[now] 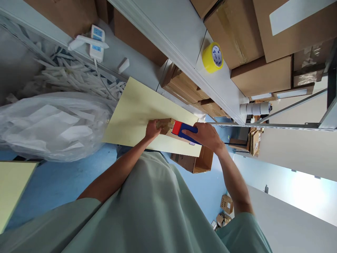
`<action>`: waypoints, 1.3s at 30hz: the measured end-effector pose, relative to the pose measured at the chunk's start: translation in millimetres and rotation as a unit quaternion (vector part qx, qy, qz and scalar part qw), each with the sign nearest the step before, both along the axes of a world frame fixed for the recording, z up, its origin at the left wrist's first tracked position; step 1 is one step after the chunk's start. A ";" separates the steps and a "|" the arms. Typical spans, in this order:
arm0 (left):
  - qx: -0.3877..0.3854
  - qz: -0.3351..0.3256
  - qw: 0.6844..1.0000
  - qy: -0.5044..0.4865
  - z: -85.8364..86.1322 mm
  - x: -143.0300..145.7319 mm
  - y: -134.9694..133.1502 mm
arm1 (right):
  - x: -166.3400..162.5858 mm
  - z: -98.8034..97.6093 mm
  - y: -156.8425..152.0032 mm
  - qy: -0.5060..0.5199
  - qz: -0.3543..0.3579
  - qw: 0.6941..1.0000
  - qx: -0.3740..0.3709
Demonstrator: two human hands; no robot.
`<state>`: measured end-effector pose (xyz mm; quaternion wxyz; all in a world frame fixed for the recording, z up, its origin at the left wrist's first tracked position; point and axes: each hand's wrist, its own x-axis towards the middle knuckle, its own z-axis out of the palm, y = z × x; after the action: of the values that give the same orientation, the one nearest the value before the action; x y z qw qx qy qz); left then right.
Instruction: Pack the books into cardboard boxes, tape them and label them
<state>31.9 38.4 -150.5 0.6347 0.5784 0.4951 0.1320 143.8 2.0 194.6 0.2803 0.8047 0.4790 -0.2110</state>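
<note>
A small brown cardboard box (166,128) lies on the pale yellow tabletop (134,109) in front of me, with shiny tape over part of it. My left hand (153,129) grips the box at its left end, fingers closed around the edge. My right hand (207,135) is wrapped round a tape dispenser (187,130) with a red front and a dark blue body. The dispenser's red end rests against the top of the box, near its middle. Part of the box's right side is hidden beneath the dispenser and my right hand.
A yellow tape roll (212,57) sits on the grey shelf (171,21) beside stacked cartons (237,31). A power strip (97,43) lies at the upper left, above a plastic bag (58,126) of white scraps. An open carton (204,160) stands below the table's right end.
</note>
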 end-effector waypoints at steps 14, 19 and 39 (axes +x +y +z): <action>0.110 -0.157 0.967 -0.166 52.0 -4.0 -15.2 | 0.6 2.7 -21.3 -0.004 -0.008 1.000 -0.010; 0.164 -0.185 0.957 -0.150 52.5 4.8 -15.2 | -1.1 2.8 -26.8 -0.003 -0.011 1.000 -0.011; 0.221 -0.226 0.948 0.029 52.5 -6.1 -23.3 | 52.3 -10.0 -62.2 0.002 -0.004 0.998 -0.070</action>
<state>25.8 15.1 -98.0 0.4890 0.8048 0.3282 0.0742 196.1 -60.2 184.6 0.3341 0.7848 0.4600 -0.2466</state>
